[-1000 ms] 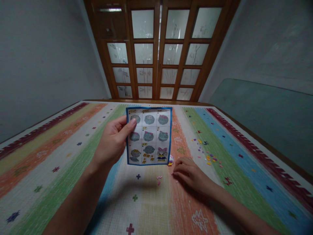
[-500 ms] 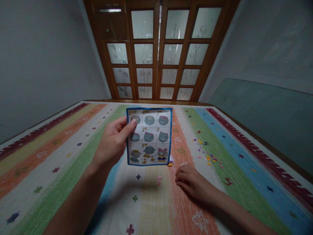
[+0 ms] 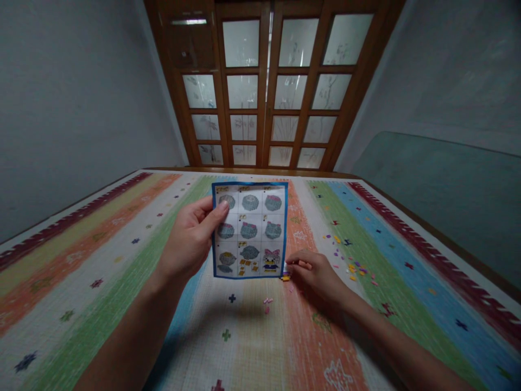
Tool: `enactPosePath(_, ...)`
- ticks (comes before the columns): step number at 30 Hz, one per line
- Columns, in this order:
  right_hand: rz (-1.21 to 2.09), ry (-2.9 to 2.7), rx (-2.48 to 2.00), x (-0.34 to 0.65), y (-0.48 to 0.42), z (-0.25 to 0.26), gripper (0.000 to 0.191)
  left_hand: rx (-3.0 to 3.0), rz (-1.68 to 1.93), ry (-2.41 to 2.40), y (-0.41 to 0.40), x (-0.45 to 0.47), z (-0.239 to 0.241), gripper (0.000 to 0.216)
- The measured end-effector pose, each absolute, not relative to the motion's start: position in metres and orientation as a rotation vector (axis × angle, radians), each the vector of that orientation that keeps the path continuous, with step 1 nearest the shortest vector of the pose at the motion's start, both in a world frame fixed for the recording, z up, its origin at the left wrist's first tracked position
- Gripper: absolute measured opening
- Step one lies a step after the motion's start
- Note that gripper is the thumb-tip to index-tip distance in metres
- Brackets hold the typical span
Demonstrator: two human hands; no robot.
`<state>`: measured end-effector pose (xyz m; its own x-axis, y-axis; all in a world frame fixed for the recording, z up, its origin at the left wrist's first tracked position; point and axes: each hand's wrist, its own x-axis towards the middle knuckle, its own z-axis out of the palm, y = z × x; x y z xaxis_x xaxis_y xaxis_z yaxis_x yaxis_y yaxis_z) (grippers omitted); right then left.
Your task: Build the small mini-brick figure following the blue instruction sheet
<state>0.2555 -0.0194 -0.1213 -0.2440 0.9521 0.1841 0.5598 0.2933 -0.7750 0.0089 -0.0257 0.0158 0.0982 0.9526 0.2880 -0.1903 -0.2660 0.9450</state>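
My left hand (image 3: 193, 239) grips an instruction sheet (image 3: 250, 231) by its left edge, thumb in front and fingers behind. The upright sheet has a blue border and a grid of building steps, with a finished character at the lower right. Behind its lower right corner a small block model (image 3: 285, 276) is mostly hidden; yellow and dark bits show. My right hand (image 3: 313, 271) is beside that model, fingers curled together and fingertips close to it. Whether they hold anything is hidden. A few pink blocks (image 3: 267, 301) lie on the cloth below the sheet.
Several loose yellow, purple and pink blocks (image 3: 355, 268) are scattered to the right of my right hand. A striped, patterned cloth (image 3: 252, 347) covers the table. Beyond its far edge stand wooden doors (image 3: 266, 87) with glass panes.
My right hand has moved up and slightly left from the cloth to the block model by the sheet's corner. My left hand keeps the sheet; the whole view has shifted slightly.
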Motion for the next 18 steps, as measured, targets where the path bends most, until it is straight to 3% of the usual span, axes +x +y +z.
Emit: enactPosePath(18, 0.614, -1.966, -1.417, 0.2451, -0.0134, -0.1296, 0.017, 1.346, 1.402, 0.858, -0.0261, 0.0079, 0.0166, 0.019)
